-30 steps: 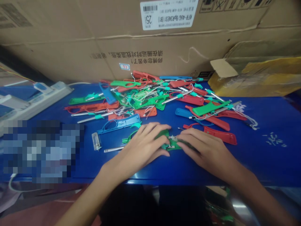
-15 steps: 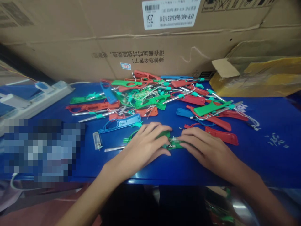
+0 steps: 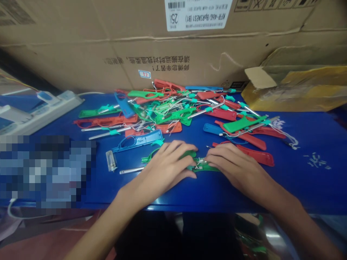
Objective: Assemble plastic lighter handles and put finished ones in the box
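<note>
A green long-nosed lighter casing half [image 3: 205, 167] lies across the blue table in front of me, with small pale parts and white wire showing inside it. My left hand [image 3: 165, 164] is curled over its left portion, and its fingers grip the casing. From under that hand a metal lighter tube [image 3: 131, 170] sticks out to the left. My right hand [image 3: 238, 166] bends over the casing's right end, fingertips pressed together on it; exactly what they pinch is hidden. Another green plastic piece [image 3: 190, 153] shows behind my left fingers. A small clear tank [image 3: 111, 160] lies to the left.
Behind my hands spreads a pile of red, green and blue lighter casings [image 3: 176, 115] with metal tubes and wires. Small white bits [image 3: 316, 161] lie at right. A power strip [image 3: 46, 112] stands at left, a large cardboard box [image 3: 81, 61] at the back, a taped carton [image 3: 298, 97] at back right.
My right fingers have shifted slightly, and a little more of the green casing shows below them. My left hand keeps its place. The view has moved a little.
</note>
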Motion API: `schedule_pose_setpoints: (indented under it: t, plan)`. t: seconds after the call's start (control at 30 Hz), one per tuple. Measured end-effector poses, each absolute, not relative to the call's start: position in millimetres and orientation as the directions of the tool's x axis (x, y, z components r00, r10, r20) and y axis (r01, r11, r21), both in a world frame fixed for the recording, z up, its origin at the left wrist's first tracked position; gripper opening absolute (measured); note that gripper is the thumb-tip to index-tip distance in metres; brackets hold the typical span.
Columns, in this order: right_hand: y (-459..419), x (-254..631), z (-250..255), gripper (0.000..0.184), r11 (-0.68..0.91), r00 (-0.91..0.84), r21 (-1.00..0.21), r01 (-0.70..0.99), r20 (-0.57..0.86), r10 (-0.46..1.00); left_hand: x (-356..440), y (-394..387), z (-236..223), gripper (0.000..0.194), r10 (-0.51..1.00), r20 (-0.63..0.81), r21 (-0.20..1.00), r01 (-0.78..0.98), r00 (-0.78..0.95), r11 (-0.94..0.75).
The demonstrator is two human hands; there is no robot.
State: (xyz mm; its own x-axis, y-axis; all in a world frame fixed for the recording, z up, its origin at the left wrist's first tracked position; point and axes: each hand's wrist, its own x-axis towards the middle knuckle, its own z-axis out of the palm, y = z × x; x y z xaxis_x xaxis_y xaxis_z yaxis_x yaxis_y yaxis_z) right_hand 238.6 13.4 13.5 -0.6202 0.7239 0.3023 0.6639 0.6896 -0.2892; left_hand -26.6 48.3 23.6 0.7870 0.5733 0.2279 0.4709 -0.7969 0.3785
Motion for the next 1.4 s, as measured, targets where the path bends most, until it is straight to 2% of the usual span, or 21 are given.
schedule_pose_setpoints:
  t: [0.6,1.0,1.13,1.4]
  plan:
    - [18.4,241.9,9.1,0.026,0.688,-0.611,-0.381,0.617,0.319,0.725,-22.9,46.1,26.2,0.016,0.579,0.235,0.387,0.471,0.781,-0.793]
    - [15.7,238.0,16.0,0.027,0.667,-0.598,-0.340,0.663,0.296,0.745,-23.6,46.4,25.8,0.008,0.577,0.275,0.395,0.456,0.769,-0.797]
    - [15.8,235.7,17.2,0.025,0.686,-0.603,-0.318,0.654,0.329,0.727,-24.3,47.6,24.7,0.010,0.581,0.270,0.412,0.454,0.768,-0.790]
    - [16.4,235.2,13.4,0.027,0.676,-0.606,-0.305,0.671,0.299,0.737,-26.2,48.9,21.5,0.015,0.589,0.267,0.435,0.450,0.763,-0.780]
